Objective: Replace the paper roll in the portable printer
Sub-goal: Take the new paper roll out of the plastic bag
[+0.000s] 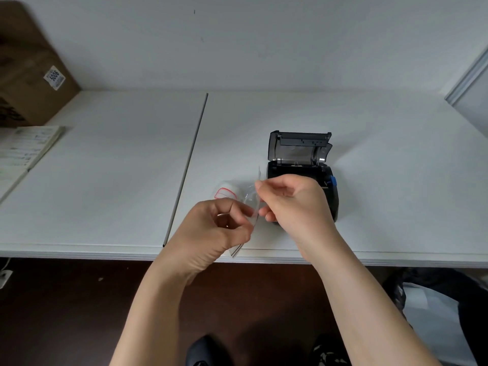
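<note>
A black portable printer stands on the white table with its lid tilted up and open; a blue latch shows on its right side. Just left of it, a white label roll with red-framed labels sits inside a clear plastic wrapper. My left hand pinches the lower part of the wrapper above the table's front edge. My right hand pinches its upper edge, and covers the printer's front.
A brown cardboard box stands at the far left, with a printed booklet lying in front of it. A seam splits the tabletop in two. Dark floor and my shoes lie below the table edge.
</note>
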`<action>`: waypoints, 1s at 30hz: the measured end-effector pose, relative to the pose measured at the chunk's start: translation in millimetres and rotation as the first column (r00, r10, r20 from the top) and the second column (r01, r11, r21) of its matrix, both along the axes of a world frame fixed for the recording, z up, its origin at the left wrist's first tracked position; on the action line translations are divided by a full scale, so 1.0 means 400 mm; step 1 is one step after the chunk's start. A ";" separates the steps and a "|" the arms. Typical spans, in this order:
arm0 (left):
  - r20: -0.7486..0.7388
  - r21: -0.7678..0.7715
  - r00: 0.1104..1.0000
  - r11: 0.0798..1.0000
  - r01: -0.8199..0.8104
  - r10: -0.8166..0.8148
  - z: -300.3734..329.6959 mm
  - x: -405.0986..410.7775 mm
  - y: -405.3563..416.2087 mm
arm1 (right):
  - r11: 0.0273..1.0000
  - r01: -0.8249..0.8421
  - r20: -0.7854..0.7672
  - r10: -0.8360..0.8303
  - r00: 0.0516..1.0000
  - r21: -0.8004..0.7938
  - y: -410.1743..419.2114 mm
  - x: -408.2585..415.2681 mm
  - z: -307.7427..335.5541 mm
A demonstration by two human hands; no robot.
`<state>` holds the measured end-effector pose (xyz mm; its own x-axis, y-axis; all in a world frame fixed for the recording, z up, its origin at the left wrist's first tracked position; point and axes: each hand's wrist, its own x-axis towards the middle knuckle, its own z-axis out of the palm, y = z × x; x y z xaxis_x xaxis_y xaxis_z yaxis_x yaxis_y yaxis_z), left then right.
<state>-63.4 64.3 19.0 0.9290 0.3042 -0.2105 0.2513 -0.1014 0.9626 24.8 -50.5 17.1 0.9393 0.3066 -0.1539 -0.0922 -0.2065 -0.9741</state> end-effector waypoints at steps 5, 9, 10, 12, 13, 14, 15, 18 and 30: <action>0.040 -0.041 0.999 0.999 -0.013 0.014 0.007 0.006 -0.007 | 0.999 -0.029 0.020 0.030 0.999 -0.035 -0.008 0.002 -0.002; 0.107 0.009 0.976 0.982 -0.191 0.189 -0.001 0.030 -0.026 | 0.998 -0.053 0.018 0.054 0.998 -0.023 -0.013 0.002 0.000; 0.110 0.016 0.974 0.980 -0.201 0.198 -0.002 0.034 -0.032 | 0.998 -0.057 0.023 0.057 0.998 -0.028 -0.014 0.003 -0.001; 0.106 0.030 0.973 0.978 -0.208 0.204 -0.006 0.040 -0.039 | 0.997 -0.058 0.038 0.060 0.997 -0.043 -0.017 0.005 -0.001; 0.107 0.032 0.972 0.976 -0.214 0.209 -0.007 0.042 -0.041 | 0.997 -0.058 0.043 0.060 0.997 -0.049 -0.018 0.005 -0.001; 0.110 0.024 0.970 0.975 -0.221 0.218 -0.008 0.044 -0.041 | 0.997 -0.056 0.047 0.059 0.997 -0.053 -0.020 0.006 -0.001; 0.112 0.006 0.967 0.973 -0.229 0.227 -0.008 0.045 -0.042 | 0.997 -0.056 0.050 0.059 0.997 -0.056 -0.021 0.006 -0.001; 0.107 -0.042 0.960 0.966 -0.256 0.259 -0.009 0.048 -0.044 | 0.995 -0.073 0.063 0.077 0.995 -0.068 -0.025 0.007 0.001; 0.113 -0.073 0.929 0.935 -0.346 0.353 -0.010 0.055 -0.044 | 0.974 -0.180 0.106 0.195 0.975 -0.137 -0.024 0.000 0.006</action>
